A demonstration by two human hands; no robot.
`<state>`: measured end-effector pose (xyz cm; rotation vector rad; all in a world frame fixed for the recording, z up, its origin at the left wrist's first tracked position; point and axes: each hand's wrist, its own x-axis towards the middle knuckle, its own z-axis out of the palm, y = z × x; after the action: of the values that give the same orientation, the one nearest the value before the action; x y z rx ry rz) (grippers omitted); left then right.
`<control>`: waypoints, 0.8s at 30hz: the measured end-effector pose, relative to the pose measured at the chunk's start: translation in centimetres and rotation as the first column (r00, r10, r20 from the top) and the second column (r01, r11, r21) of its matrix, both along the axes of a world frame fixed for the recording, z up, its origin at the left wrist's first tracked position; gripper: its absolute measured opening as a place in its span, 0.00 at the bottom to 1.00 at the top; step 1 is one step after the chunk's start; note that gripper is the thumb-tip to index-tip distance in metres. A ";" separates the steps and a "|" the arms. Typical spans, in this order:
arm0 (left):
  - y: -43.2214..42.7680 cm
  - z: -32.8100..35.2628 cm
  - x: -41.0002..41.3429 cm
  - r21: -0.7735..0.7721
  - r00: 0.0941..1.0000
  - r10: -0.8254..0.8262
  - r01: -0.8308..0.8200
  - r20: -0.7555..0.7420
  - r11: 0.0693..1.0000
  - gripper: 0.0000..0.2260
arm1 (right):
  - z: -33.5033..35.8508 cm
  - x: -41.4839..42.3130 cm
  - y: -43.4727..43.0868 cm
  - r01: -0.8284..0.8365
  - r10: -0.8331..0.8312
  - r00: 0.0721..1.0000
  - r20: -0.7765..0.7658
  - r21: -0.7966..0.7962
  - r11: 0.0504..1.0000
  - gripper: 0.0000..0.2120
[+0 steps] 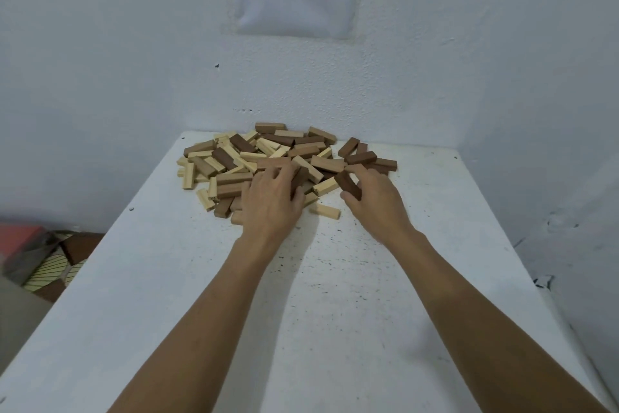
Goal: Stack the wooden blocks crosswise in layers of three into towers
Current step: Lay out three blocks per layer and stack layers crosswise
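Indoors: speckled table [201, 312] (blocks [303, 151] heaped), wall [100, 77].

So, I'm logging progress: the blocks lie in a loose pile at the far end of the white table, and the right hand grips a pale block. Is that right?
Not quite. The head view shows the right hand gripping a dark brown block, not a pale one. The blocks do lie in a loose pile at the far end of the white table.
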<state>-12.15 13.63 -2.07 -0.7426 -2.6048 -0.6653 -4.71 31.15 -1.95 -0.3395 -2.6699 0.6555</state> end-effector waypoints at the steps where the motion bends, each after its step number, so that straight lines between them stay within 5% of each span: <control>1: -0.1 0.2 0.8 0.063 0.999 -0.032 0.032 0.006 0.997 0.16 | 0.2 0.6 -0.3 -0.011 0.010 1.000 -0.014 -0.052 0.999 0.21; 5: 0.1 0.6 4.0 0.224 0.968 -0.189 0.150 0.163 0.963 0.17 | 0.8 3.2 -1.6 0.014 -0.011 1.000 0.020 -0.123 0.992 0.23; 11: -0.9 -0.4 8.0 0.221 0.851 -0.248 0.160 0.463 0.962 0.16 | 0.6 7.9 -3.0 0.084 -0.029 0.983 0.181 -0.300 0.950 0.22; 20: -4.2 -1.7 10.8 0.084 0.838 -0.347 0.345 0.422 0.935 0.13 | -0.3 12.9 -3.5 -0.033 0.079 0.974 0.214 -0.210 0.977 0.18; 24: -5.2 -1.1 9.9 -0.008 0.796 -0.356 0.413 0.489 0.911 0.27 | -0.3 13.1 -3.4 -0.092 0.135 0.970 0.202 -0.204 0.975 0.21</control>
<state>-2.26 8.42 -3.16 -1.3218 -2.9817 -0.9212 8.36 27.76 -2.25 -0.3268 -2.8538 0.9695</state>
